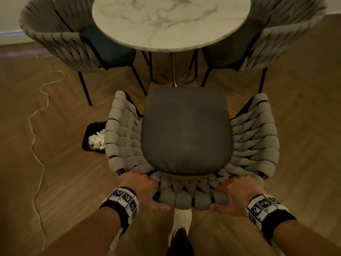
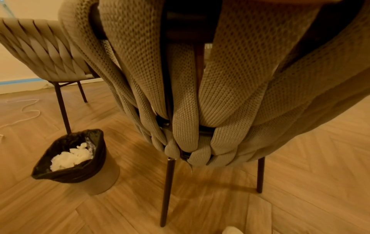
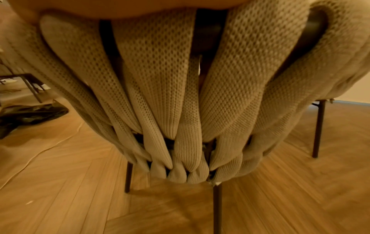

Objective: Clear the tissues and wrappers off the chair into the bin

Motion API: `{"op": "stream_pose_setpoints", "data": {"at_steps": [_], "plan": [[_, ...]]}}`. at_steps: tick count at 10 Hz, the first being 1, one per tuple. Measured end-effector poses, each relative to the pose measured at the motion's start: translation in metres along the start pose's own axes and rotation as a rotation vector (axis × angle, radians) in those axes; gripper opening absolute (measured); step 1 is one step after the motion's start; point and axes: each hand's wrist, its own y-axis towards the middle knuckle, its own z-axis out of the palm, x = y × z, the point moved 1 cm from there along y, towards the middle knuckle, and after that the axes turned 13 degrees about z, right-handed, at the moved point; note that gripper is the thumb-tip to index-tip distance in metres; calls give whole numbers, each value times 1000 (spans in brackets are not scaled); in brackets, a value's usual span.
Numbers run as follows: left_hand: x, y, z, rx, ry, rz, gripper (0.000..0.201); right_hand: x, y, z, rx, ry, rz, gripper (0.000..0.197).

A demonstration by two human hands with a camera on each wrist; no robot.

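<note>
A chair (image 1: 186,133) with a bare grey seat cushion and a woven beige backrest stands in front of me. My left hand (image 1: 145,189) grips the top of the backrest on its left side, and my right hand (image 1: 230,194) grips it on the right. The wrist views show the woven back (image 2: 200,95) (image 3: 180,95) from close behind. A small bin (image 1: 95,138) (image 2: 74,158) lined with a black bag stands on the floor left of the chair. White crumpled tissues (image 1: 97,140) (image 2: 71,157) lie inside it.
A round marble table (image 1: 171,23) on a gold stem stands beyond the chair, with two more woven chairs (image 1: 73,39) (image 1: 267,39) tucked beside it. A white cord (image 1: 36,126) snakes over the wooden floor at left. A dark bag (image 3: 30,115) lies on the floor.
</note>
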Motion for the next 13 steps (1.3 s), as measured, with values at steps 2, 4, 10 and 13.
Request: {"op": "stream_pose_setpoints", "data": {"at_steps": [2, 4, 10, 13], "plan": [[77, 25, -13, -5, -112, -12, 93, 8, 66, -60, 44, -3, -5, 74], [147, 41, -32, 23, -98, -47, 100, 23, 117, -103, 36, 16, 20, 71], [189, 41, -49, 81, -74, -51, 102, 39, 146, -104, 2, 80, 18, 86], [144, -32, -44, -151, -149, -112, 79, 80, 95, -110, -65, 178, 236, 59]]}}
